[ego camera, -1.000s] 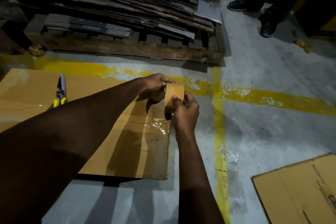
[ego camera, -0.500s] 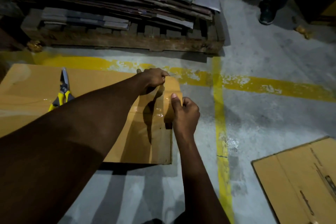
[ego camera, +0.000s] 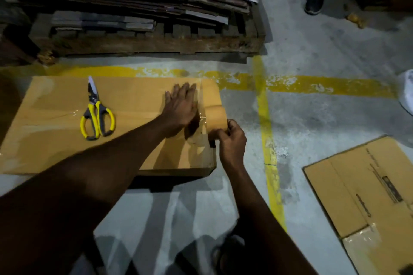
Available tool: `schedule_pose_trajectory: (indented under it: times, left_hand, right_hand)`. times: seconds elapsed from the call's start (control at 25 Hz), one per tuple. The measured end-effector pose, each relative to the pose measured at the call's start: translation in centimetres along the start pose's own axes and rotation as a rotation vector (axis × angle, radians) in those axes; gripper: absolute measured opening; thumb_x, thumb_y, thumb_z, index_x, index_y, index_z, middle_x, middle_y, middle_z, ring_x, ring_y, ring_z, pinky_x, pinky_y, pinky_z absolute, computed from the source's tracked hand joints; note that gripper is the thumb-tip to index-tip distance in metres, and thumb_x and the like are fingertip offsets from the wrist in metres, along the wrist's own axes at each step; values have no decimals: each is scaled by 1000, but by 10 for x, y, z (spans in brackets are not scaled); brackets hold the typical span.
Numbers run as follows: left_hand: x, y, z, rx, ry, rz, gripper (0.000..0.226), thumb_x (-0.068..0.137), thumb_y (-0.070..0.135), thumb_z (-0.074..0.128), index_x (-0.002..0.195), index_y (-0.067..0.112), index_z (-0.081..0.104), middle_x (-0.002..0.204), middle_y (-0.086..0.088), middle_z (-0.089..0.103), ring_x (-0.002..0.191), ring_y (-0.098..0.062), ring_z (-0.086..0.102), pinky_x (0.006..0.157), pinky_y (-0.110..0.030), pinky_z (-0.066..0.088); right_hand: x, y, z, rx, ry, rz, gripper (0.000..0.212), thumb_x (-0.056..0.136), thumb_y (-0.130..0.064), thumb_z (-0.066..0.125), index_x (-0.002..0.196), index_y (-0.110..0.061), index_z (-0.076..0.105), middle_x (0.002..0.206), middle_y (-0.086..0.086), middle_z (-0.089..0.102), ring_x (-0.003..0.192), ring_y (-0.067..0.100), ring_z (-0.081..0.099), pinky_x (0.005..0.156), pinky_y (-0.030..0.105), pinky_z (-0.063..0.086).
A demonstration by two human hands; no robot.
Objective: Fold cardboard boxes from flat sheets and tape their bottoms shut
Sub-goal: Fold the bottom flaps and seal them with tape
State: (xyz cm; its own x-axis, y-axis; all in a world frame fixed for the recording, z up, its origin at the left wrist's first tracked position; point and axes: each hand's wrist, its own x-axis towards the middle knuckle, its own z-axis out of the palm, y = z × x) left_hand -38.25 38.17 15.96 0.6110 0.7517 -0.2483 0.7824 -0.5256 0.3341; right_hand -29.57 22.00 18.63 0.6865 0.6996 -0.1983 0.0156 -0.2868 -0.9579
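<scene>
A brown cardboard box [ego camera: 55, 152] lies on the concrete floor, its upper face towards me. My left hand [ego camera: 181, 107] lies flat with straight fingers on the box near its right end, pressing a strip of clear tape [ego camera: 201, 105] that runs across the face. My right hand [ego camera: 231, 140] grips the roll of tape [ego camera: 216, 117] at the box's right edge. Yellow-handled scissors [ego camera: 96, 116] rest on the box to the left of my left hand.
A wooden pallet [ego camera: 156, 44] stacked with flat cardboard sheets stands just beyond the box. Another flattened box [ego camera: 368, 196] lies at the right. A person's dark shoes [ego camera: 312, 0] stand at the top right. Yellow lines [ego camera: 263, 105] cross the floor.
My left hand let go of the tape end and now lies flat on the box, pressing the strip down. My right hand pulled the roll towards me along the right edge.
</scene>
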Motion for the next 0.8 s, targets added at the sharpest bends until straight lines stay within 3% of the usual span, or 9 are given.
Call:
schedule_pose_trajectory:
  times: [0.12,0.2,0.36,0.48,0.56,0.64,0.8]
  left_hand:
    - [-93,-16,19,152,-225,148,94,90,62,42,153,18,-12,160,-4,-21,146,-29,-18,116,-55,-5]
    - [-137,-26,33,339,-266,238,95,88,69,35,151,19,-16,157,-5,-29,144,-32,-23,116,-61,-3]
    - [-149,-29,39,354,-185,234,73,101,42,33,151,23,-17,158,-4,-25,146,-36,-16,116,-60,3]
    - [-146,-22,39,364,-222,180,79,100,40,38,150,26,-21,158,-1,-27,146,-36,-16,115,-59,1]
    - [-144,-19,37,358,-269,148,80,99,37,41,150,27,-19,158,0,-26,146,-36,-16,116,-58,2]
    - [-144,-15,33,357,-301,126,85,98,33,48,151,27,-18,158,1,-26,146,-36,-16,116,-58,5]
    - [-144,-13,35,368,-332,101,91,96,31,53,150,29,-19,158,2,-26,146,-37,-14,116,-59,8]
  right_hand:
    - [-7,-2,-6,-19,-49,23,10,82,-3,65,85,-12,65,73,0,66,57,-7,58,53,8,40]
    - [-10,-2,-8,-72,-76,29,6,87,-5,65,90,-10,67,79,2,68,60,-10,60,56,9,41]
    - [-19,-11,-6,-159,-108,-18,6,94,-15,63,89,-13,64,75,-1,63,61,-4,58,49,4,37]
    - [-37,-7,-9,-204,-89,-41,6,93,-20,65,91,-14,67,80,1,66,68,6,60,52,4,38]
    - [-47,0,-15,-225,-88,-19,7,91,-21,67,85,-16,68,77,-2,68,70,8,64,58,11,44]
    - [-54,6,-22,-264,-73,-44,24,91,-26,68,69,-26,59,65,-8,61,63,7,60,56,17,41]
    - [-78,13,-31,-242,-46,15,31,91,-25,68,64,-21,54,59,-8,55,58,5,53,53,15,34]
